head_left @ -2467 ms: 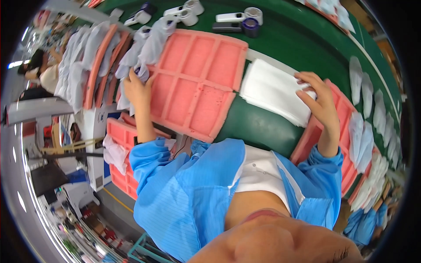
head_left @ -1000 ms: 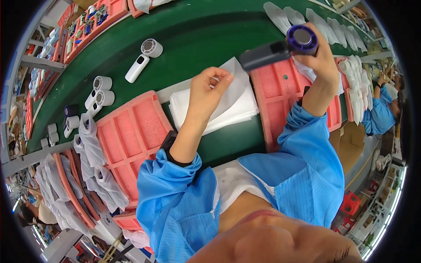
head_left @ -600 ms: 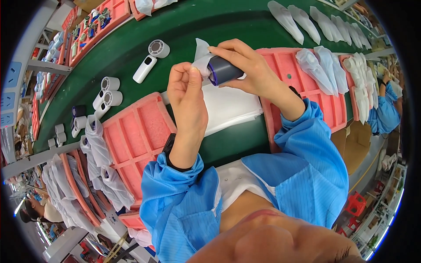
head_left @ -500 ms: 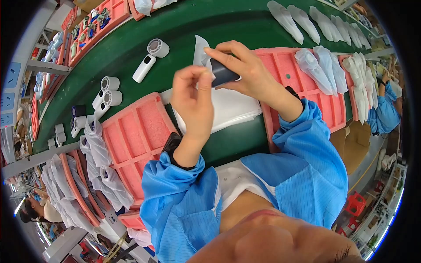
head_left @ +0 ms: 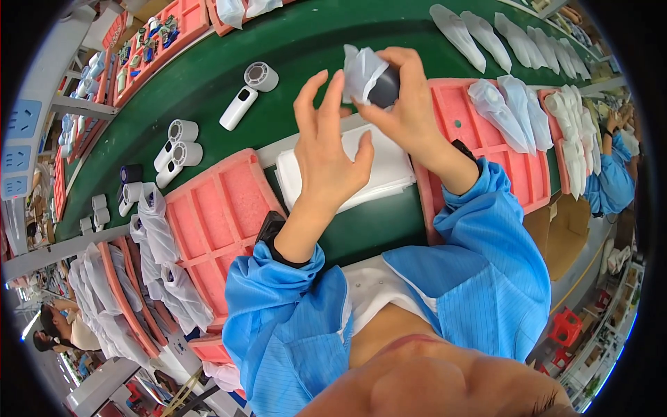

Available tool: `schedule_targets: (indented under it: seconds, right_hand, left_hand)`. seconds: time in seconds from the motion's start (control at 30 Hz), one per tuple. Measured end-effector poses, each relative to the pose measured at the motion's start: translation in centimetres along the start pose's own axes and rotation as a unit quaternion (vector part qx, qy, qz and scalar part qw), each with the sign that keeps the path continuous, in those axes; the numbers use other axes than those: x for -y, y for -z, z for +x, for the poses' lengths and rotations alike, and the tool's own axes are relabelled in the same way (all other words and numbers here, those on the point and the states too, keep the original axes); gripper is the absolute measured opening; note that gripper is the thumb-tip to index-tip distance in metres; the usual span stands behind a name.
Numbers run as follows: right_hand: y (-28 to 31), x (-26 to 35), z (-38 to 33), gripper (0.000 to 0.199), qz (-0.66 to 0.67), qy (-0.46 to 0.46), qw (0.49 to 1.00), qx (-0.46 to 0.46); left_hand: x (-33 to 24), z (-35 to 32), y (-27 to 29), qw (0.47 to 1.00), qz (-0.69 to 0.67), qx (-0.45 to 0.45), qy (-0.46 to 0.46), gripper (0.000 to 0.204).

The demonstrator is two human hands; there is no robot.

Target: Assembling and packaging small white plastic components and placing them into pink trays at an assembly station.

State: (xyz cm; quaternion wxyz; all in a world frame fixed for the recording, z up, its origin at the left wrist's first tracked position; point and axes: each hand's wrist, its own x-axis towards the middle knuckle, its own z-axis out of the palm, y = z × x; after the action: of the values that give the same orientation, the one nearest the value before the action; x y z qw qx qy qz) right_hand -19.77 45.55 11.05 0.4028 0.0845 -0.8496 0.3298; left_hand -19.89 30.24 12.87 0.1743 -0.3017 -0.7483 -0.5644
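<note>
My right hand [head_left: 410,104] grips a dark, rounded device [head_left: 384,88] above the green belt; the hand hides much of its shape. A translucent white bag [head_left: 361,73] covers its left end, crumpled and standing up past it. Just left of it, my left hand [head_left: 330,142] is open, fingers apart and holding nothing. Below both hands lies a stack of flat white bags [head_left: 375,170] on the green surface.
Pink foam trays with compartments [head_left: 222,208] flank the stack; the right tray [head_left: 451,104] bears bagged items [head_left: 511,111]. White handheld fan-like devices [head_left: 240,108] stand and lie along the green belt [head_left: 306,42] at left. Bagged pieces [head_left: 458,35] line its far right. A co-worker's blue sleeve [head_left: 611,181] shows at right.
My right hand has moved up and right with the dark device, turning it so the bag shows more. My left hand has come away from the bag and spread its fingers.
</note>
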Motion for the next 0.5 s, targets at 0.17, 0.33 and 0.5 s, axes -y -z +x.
schedule_targets:
  seconds: [0.17, 0.33, 0.5]
  right_hand:
    - [0.5, 1.8, -0.2, 0.078, 0.238, -0.081, 0.957, 0.145]
    - [0.6, 0.2, 0.2, 0.054, 0.259, -0.01, 0.933, 0.25]
    - [0.8, -0.6, 0.9, 0.034, 0.007, -0.006, 0.99, 0.141]
  left_hand:
    - [1.7, 0.3, 1.5, 1.0, -0.007, 0.003, -0.027, 0.05]
    - [2.9, 0.8, 3.3, 0.948, -0.289, 0.131, 0.035, 0.046]
    - [1.9, 0.6, 2.7, 0.949, -0.309, -0.01, 0.065, 0.043]
